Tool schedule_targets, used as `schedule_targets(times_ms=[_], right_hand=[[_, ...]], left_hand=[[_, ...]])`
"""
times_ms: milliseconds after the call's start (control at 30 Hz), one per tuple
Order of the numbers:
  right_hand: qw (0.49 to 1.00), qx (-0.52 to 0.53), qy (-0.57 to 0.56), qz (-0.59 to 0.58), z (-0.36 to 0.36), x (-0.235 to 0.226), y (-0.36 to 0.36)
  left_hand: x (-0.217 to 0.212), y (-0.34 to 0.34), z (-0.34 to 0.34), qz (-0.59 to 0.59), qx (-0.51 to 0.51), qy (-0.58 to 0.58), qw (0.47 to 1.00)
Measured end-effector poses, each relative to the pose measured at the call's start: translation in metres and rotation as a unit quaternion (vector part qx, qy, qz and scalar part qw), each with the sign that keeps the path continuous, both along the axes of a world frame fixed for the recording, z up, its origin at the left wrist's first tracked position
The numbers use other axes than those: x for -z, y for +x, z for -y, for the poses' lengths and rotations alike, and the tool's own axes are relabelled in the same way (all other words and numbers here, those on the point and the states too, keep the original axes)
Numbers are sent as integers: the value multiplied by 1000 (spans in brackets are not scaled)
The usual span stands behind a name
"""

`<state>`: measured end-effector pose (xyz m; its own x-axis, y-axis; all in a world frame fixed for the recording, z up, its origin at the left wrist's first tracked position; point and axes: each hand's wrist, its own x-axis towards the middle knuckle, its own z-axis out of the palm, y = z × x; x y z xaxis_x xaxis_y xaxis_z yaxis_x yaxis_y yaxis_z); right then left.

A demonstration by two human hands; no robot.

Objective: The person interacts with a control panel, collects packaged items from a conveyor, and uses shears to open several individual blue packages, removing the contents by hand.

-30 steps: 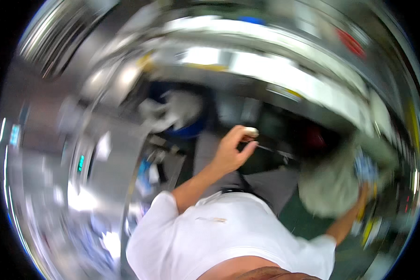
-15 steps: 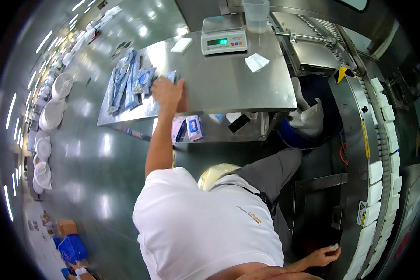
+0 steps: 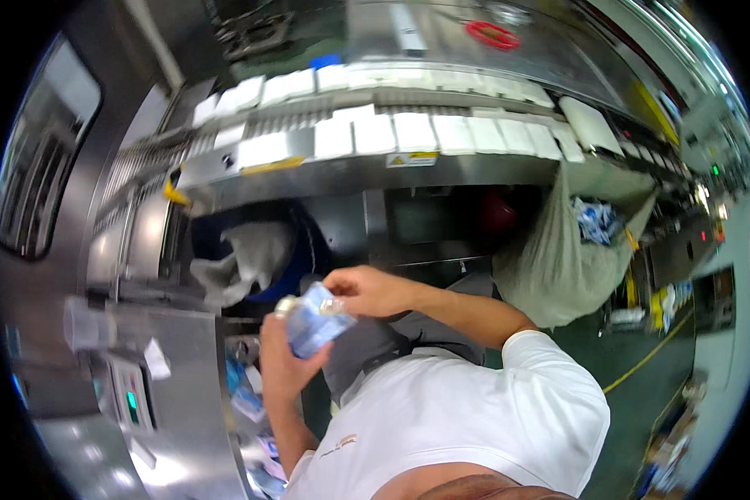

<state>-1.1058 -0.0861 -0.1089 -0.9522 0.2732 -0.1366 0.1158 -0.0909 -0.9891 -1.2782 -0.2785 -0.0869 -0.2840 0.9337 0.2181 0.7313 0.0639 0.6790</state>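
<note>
Conveyor (image 3: 492, 172) w/ white packs (image 3: 375, 134) ran across the far side; steel desk (image 3: 193, 354) stood at L; tan sack (image 3: 542, 279) hung at R, dk blue bin (image 3: 312, 246) sat btwn the two, nearer desk; small scale (image 3: 133, 396) was on desk; L grip (image 3: 287, 360) held the lower L side, R grip (image 3: 371, 292) pinched the upper edge, both narrow on the blue-white packet (image 3: 310, 329), in front of torso

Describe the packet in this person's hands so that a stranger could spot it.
Find the long conveyor carrying white stacks across the top. Below it, left of centre, the left hand holds a pale blue packet, with the right hand at its upper edge. Unlike the blue and white wrapping in the cloth sack at right, it is hand-held.
</note>
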Motion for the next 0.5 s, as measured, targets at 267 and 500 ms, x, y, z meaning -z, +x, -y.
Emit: schedule_targets(times_ms=[267,500], right_hand=[[987,124,17,96,-3,-9,80],[971,231,33,50,-2,6,97]], left_hand=[[15,24,-72,-63,266,35,961],[13,47,-91,-41,243,68,967]])
